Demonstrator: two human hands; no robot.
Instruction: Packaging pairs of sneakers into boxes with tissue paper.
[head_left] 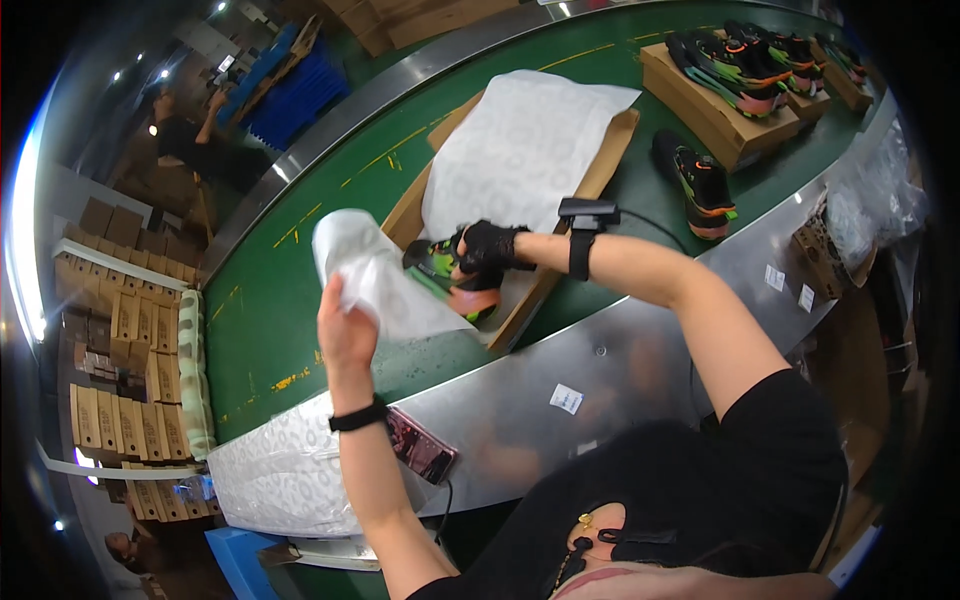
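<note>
Right hand: in a black glove, the right hand (pixel 487 247) is curled over the upper of a shoe (pixel 436 262), gripping it from above; a black device (pixel 588 212) is strapped at its wrist
Left hand: bare, the left hand (pixel 347 335) pinches the near edge of a white paper flap (pixel 372 268), holding it raised; some fingertips are hidden behind the paper
Shoe: directly under the right hand, black with green and orange, in the near end of an open cardboard box (pixel 607 165); the paper flap is just beside it, toward the left hand
Paper sheet: beyond the right hand, a patterned white paper sheet (pixel 520 135) covers the box's far part
Surface: below both hands, a green surface (pixel 290 340) carries the box
Right of the right hand: a single shoe (pixel 693 185) near the box; farther off, more shoes (pixel 735 75) on top of cartons (pixel 705 105)
Nearer the body than the left hand: a phone (pixel 422 447) beside the forearm; a paper stack (pixel 285 470) to its left
</note>
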